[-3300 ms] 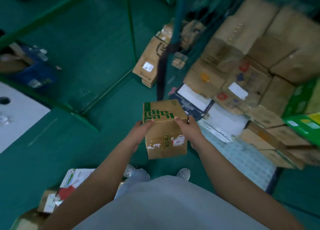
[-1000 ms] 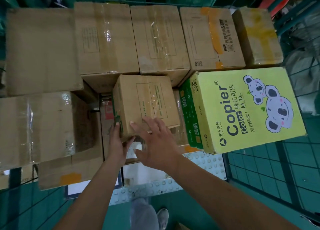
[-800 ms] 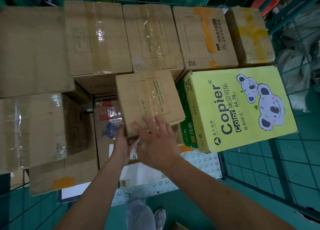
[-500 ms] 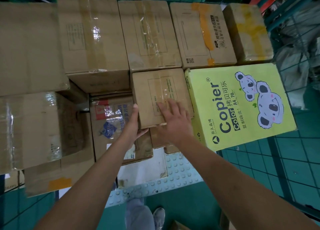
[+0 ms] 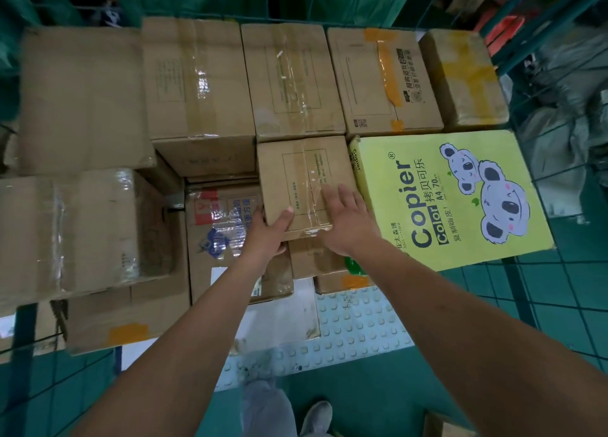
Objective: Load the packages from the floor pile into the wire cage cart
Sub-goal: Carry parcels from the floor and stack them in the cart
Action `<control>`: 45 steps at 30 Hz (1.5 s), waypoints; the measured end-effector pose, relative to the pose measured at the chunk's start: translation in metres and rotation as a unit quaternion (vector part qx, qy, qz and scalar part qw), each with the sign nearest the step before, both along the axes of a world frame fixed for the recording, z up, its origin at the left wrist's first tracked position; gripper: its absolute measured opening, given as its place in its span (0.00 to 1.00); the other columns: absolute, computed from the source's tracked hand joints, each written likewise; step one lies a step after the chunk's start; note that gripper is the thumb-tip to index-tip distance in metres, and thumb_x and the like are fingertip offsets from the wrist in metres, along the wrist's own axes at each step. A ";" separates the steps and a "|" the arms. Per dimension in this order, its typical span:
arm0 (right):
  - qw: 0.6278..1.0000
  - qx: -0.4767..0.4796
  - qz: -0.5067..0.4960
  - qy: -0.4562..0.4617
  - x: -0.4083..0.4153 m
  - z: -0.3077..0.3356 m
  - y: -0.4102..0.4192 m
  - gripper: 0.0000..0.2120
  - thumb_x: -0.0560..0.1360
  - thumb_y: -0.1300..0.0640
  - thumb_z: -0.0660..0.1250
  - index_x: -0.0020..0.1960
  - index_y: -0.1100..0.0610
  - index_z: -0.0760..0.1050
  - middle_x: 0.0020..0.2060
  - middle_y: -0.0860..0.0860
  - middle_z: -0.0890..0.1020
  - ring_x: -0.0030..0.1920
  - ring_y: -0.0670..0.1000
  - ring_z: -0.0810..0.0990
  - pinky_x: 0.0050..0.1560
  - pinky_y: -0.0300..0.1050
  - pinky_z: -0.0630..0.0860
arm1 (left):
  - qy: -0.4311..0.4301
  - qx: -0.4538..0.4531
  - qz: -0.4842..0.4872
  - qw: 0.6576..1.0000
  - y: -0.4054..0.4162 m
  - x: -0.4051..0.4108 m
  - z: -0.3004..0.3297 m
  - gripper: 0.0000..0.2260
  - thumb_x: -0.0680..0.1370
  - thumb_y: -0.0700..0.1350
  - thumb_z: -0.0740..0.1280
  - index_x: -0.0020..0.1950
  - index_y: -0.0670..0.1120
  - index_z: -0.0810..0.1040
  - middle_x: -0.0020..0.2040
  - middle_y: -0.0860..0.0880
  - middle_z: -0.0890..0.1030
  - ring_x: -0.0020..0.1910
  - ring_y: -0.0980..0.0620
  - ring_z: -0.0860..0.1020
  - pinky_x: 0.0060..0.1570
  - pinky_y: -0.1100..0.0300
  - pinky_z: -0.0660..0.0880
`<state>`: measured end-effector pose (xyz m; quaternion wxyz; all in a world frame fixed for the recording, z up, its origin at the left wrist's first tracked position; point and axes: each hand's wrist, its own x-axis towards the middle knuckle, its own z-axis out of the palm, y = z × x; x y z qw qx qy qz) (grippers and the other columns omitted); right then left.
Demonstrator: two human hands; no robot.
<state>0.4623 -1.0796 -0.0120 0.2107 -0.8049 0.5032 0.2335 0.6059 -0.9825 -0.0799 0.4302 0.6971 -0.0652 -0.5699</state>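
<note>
Small brown box (image 5: 302, 186) set among stacked cartons inside wire cage cart (image 5: 559, 305), touching yellow copier-paper box (image 5: 460, 200) on its right. Left hand (image 5: 268, 236) gripping the near left corner, thumb on top. Right hand (image 5: 348, 221) laid flat on the lid, fingers straight, grasping nothing. Taller brown cartons (image 5: 197, 84) behind.

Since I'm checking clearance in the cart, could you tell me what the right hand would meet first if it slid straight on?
Probably the taped carton directly behind the small box under the right hand; depth is unclear.
</note>
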 end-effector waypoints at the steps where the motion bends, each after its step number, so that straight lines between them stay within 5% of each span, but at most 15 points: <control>1: 1.000 -0.001 -0.002 -0.002 -0.002 0.004 0.006 0.48 0.78 0.44 0.68 0.82 0.42 0.35 0.83 0.50 0.41 0.83 0.58 0.41 0.81 0.58 0.48 | -0.004 0.001 0.002 1.000 0.005 -0.004 0.005 0.30 0.79 0.61 0.69 0.77 0.56 0.63 0.66 0.53 0.75 0.62 0.48 0.77 0.59 0.45 0.81; 5: 0.999 0.005 -0.008 -0.041 -0.016 0.022 0.038 0.44 0.79 0.47 0.64 0.83 0.45 0.37 0.83 0.51 0.42 0.83 0.58 0.42 0.81 0.59 0.49 | -0.029 -0.019 -0.021 0.999 0.034 -0.020 0.021 0.28 0.75 0.64 0.71 0.73 0.60 0.69 0.67 0.54 0.78 0.64 0.50 0.78 0.63 0.46 0.78; 11: 0.991 0.064 -0.058 -0.099 -0.051 0.046 0.097 0.42 0.80 0.49 0.65 0.84 0.49 0.42 0.83 0.52 0.48 0.82 0.58 0.48 0.78 0.54 0.54 | -0.078 -0.022 -0.020 0.996 0.087 -0.049 0.042 0.50 0.62 0.82 0.65 0.80 0.63 0.60 0.78 0.53 0.68 0.75 0.45 0.69 0.70 0.37 0.71; 15: 0.969 0.144 -0.117 -0.163 -0.088 0.065 0.153 0.44 0.78 0.49 0.68 0.84 0.49 0.44 0.82 0.55 0.53 0.80 0.58 0.56 0.77 0.51 0.62 | -0.072 -0.045 0.021 0.996 0.139 -0.093 0.092 0.37 0.77 0.68 0.66 0.82 0.56 0.60 0.79 0.55 0.65 0.76 0.48 0.67 0.71 0.40 0.70; 18: 0.940 0.192 -0.184 -0.214 -0.117 0.079 0.194 0.44 0.75 0.48 0.71 0.84 0.51 0.50 0.80 0.56 0.61 0.75 0.59 0.67 0.70 0.53 0.73 | -0.076 -0.041 0.054 0.995 0.180 -0.123 0.104 0.35 0.75 0.68 0.68 0.79 0.57 0.66 0.77 0.51 0.70 0.73 0.45 0.72 0.72 0.40 0.70; 22: 0.908 0.251 -0.210 -0.262 -0.156 0.094 0.248 0.34 0.81 0.55 0.67 0.82 0.54 0.55 0.76 0.55 0.68 0.63 0.53 0.72 0.58 0.42 0.67 | -0.079 -0.019 0.127 0.989 0.240 -0.172 0.121 0.33 0.76 0.66 0.68 0.78 0.55 0.66 0.74 0.51 0.71 0.69 0.45 0.74 0.66 0.45 0.75; 28: 0.852 0.376 -0.237 -0.279 -0.172 0.095 0.328 0.30 0.81 0.50 0.67 0.80 0.51 0.60 0.78 0.52 0.64 0.74 0.57 0.67 0.71 0.53 0.68 | -0.074 -0.004 0.252 0.965 0.350 -0.227 0.135 0.27 0.81 0.61 0.66 0.77 0.52 0.68 0.73 0.50 0.71 0.67 0.46 0.74 0.57 0.50 0.77; 31: 0.844 0.410 -0.220 -0.268 -0.169 0.093 0.365 0.30 0.81 0.47 0.67 0.79 0.51 0.61 0.77 0.52 0.66 0.74 0.57 0.68 0.74 0.56 0.67 | -0.082 0.000 0.296 0.952 0.400 -0.239 0.142 0.28 0.80 0.62 0.66 0.77 0.52 0.68 0.72 0.51 0.71 0.67 0.47 0.74 0.63 0.48 0.77; 38: 0.870 0.429 -0.108 -0.216 -0.153 0.092 0.460 0.19 0.82 0.48 0.65 0.70 0.55 0.70 0.60 0.51 0.74 0.57 0.52 0.73 0.63 0.49 0.72 | -0.080 0.004 0.430 0.899 0.511 -0.258 0.153 0.23 0.80 0.62 0.67 0.70 0.51 0.74 0.67 0.50 0.76 0.60 0.49 0.77 0.53 0.53 0.77; 41: 0.881 0.431 -0.056 -0.189 -0.144 0.089 0.508 0.24 0.82 0.47 0.65 0.75 0.54 0.68 0.69 0.51 0.73 0.66 0.54 0.74 0.68 0.51 0.72 | -0.083 0.006 0.482 0.872 0.561 -0.264 0.157 0.19 0.82 0.60 0.65 0.68 0.50 0.74 0.66 0.51 0.75 0.62 0.48 0.75 0.57 0.52 0.75; 45: 0.887 0.437 0.019 -0.150 -0.128 0.094 0.585 0.17 0.83 0.49 0.65 0.68 0.55 0.73 0.67 0.52 0.76 0.58 0.52 0.76 0.60 0.48 0.73 | -0.077 0.011 0.542 0.836 0.642 -0.275 0.159 0.13 0.82 0.60 0.64 0.61 0.53 0.75 0.62 0.53 0.74 0.60 0.49 0.75 0.59 0.51 0.75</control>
